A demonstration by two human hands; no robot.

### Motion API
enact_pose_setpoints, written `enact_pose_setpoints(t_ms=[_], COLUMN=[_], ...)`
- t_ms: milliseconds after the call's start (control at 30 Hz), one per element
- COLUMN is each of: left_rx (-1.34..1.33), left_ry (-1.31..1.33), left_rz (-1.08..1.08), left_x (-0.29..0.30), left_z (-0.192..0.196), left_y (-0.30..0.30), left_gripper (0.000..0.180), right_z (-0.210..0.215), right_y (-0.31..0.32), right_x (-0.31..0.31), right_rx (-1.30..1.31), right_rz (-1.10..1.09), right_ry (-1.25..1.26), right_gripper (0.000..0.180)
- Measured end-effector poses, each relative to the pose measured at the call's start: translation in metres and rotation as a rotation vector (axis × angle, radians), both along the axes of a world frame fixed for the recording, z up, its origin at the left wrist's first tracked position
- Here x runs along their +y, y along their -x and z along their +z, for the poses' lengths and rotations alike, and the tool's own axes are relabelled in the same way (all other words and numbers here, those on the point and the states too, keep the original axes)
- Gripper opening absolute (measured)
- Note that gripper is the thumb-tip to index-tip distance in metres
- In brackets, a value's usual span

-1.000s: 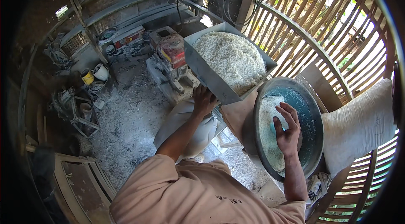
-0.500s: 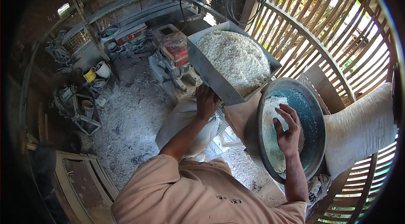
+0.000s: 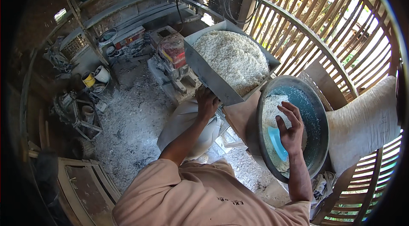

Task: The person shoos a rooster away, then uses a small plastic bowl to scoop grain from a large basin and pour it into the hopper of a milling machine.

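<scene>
My left hand [image 3: 207, 102] is at the lower side of a square metal hopper [image 3: 209, 72], with its fingers closed on the edge and partly hidden there. White grain [image 3: 232, 58], which looks like rice, is heaped inside the hopper. Over a large round basin [image 3: 260, 149], dark outside and teal inside, my right hand [image 3: 290, 130] has its fingers bent and apart, with the thumb standing off. Under its palm and thumb shows a light blue curved thing [image 3: 279, 145], perhaps a bowl, partly covered by the hand. More white grain [image 3: 276, 104] lies in the basin.
A red and grey machine [image 3: 172, 55], coated in dust, stands beyond the hopper. Buckets [image 3: 102, 74] and a small wooden frame [image 3: 87, 119] are at the left. A pale sack [image 3: 362, 119] lies right of the basin, beside the slatted wall [image 3: 317, 30].
The light blue curved thing has come into sight beneath my right hand, where grain showed before. Both hands stay nearly in place, and the view has shifted slightly.
</scene>
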State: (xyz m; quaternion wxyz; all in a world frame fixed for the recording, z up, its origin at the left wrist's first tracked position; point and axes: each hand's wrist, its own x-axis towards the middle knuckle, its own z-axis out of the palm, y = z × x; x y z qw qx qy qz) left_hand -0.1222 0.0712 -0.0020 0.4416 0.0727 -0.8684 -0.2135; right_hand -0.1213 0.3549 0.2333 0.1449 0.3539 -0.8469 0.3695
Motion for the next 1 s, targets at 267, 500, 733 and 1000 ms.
enact_pose_setpoints(t_ms=[267,500,733,1000], left_rx=[0.167,0.318,0.008,-0.259], left_ry=[-0.428,-0.685,-0.146,0.089], left_rz=[0.041,-0.491,-0.768,-1.007], left_x=[0.039,0.119,0.165,0.216], left_z=[0.015,0.144,0.208,0.220], left_y=[-0.046,-0.088,0.002,0.006], left_gripper=[0.009,0.014,0.030,0.039], right_z=[0.000,-0.036,-0.025,-0.036], right_y=[0.020,0.036,0.031,0.034], right_x=[0.019,0.045,0.038,0.057], right_rx=[-0.139,-0.018,-0.064,-0.066], right_rz=[-0.165,-0.116,-0.180,-0.177], right_ry=[0.067,-0.165,-0.193,-0.436], right_gripper=[0.013,0.006,0.009,0.031])
